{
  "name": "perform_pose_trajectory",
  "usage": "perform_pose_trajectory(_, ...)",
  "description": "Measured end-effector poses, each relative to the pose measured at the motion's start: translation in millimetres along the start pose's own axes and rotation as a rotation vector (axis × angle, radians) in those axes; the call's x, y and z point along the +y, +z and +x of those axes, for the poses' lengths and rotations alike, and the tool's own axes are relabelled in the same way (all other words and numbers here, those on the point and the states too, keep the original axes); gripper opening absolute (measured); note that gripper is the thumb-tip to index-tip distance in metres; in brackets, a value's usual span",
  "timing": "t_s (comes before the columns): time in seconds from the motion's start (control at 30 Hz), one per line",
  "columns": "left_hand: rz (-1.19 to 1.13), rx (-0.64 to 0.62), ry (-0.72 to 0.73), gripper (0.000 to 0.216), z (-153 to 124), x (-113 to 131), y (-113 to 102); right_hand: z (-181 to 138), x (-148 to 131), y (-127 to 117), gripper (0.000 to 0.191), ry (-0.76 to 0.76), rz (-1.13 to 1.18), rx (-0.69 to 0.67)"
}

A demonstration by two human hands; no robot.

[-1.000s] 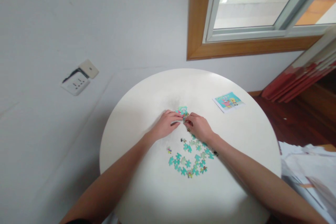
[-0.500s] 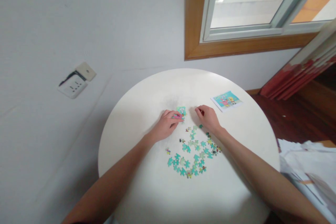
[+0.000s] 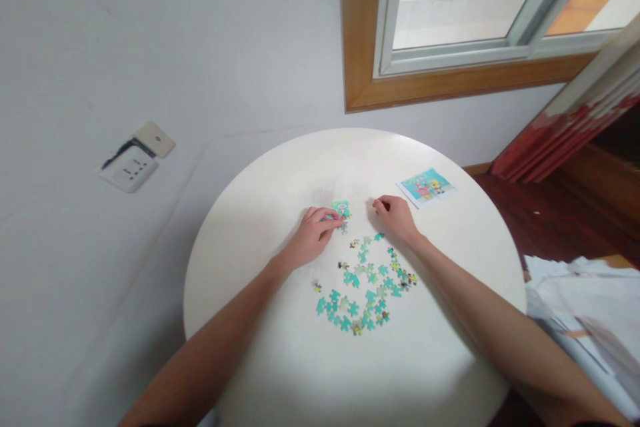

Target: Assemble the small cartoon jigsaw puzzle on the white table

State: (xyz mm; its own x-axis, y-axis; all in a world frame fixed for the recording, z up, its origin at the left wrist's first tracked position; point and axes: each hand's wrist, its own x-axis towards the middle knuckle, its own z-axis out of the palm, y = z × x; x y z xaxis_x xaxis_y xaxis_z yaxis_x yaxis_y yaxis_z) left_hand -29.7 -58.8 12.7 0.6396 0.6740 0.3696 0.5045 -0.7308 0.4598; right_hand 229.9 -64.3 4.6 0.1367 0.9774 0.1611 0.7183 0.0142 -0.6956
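A small joined section of jigsaw puzzle (image 3: 341, 206), green with a cartoon figure, lies on the white round table (image 3: 245, 233). My left hand (image 3: 311, 235) reaches over its near left edge, with thumb and fingers closed on a pinkish puzzle piece (image 3: 338, 218) that the fingertips partly cover. To the right of the section, my right hand (image 3: 397, 217) rests with its fingers curled in; whether anything is inside them is hidden. Loose puzzle pieces (image 3: 346, 324), mostly teal and pale green, some with yellow and dark print, are scattered nearer to me between my forearms.
A picture card (image 3: 426, 187) with cartoon figures lies beyond my right hand. White wall and a wood-framed window (image 3: 367, 95) are behind the table. A socket (image 3: 129, 167) is on the wall at left. Papers (image 3: 575, 300) are stacked at the right, below a red-and-white curtain (image 3: 543, 140).
The view has shifted slightly, so everything sits a little further left and up. My left fingertips have moved slightly on the pinkish puzzle piece. My right hand stays curled in about the same place.
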Motion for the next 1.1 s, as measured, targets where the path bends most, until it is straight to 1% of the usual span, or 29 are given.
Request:
perform_pose_trajectory(0.2, -0.030, 0.056, -0.052, 0.029, 1.8, -1.9, -1.5, 5.2, 5.5, -2.5, 0.033, 0.021, 0.061, -0.031)
perform_pose_trajectory(0.33, -0.081, 0.078, -0.051, 0.026, 2.3, -1.7, -0.7, 6.8, 8.2, -2.4, 0.032, 0.010, 0.074, -0.034)
perform_pose_trajectory(0.63, -0.102, 0.090, -0.064, 0.021, 4.1, -2.5, -1.1, 6.4, 9.0, -0.1, 0.028, -0.014, 0.046, -0.040)
perform_pose_trajectory(0.73, -0.102, 0.087, -0.063, 0.021, 5.1, -1.1, -2.2, 8.3, 8.5, -3.5, 0.025, 0.018, 0.146, -0.072)
perform_pose_trajectory(0.83, -0.101, 0.088, -0.063, 0.022, 5.7, -0.1, -3.6, 11.2, 6.5, -16.2, 0.023, 0.107, 0.343, -0.159)
perform_pose_trajectory(0.9, -0.103, 0.082, -0.070, 0.022, 5.9, -0.4, -4.3, 11.0, 4.1, -29.7, 0.021, 0.118, 0.422, -0.189)
perform_pose_trajectory(1.0, -0.109, 0.077, -0.069, 0.022, 6.0, -2.2, -4.2, 0.5, -1.5, -52.1, 0.018, 0.028, 0.403, -0.173)
perform_pose_trajectory(1.1, -0.115, 0.084, -0.057, 0.021, 5.9, -4.7, -2.9, -27.1, -7.6, -70.1, 0.016, -0.045, 0.294, -0.170)
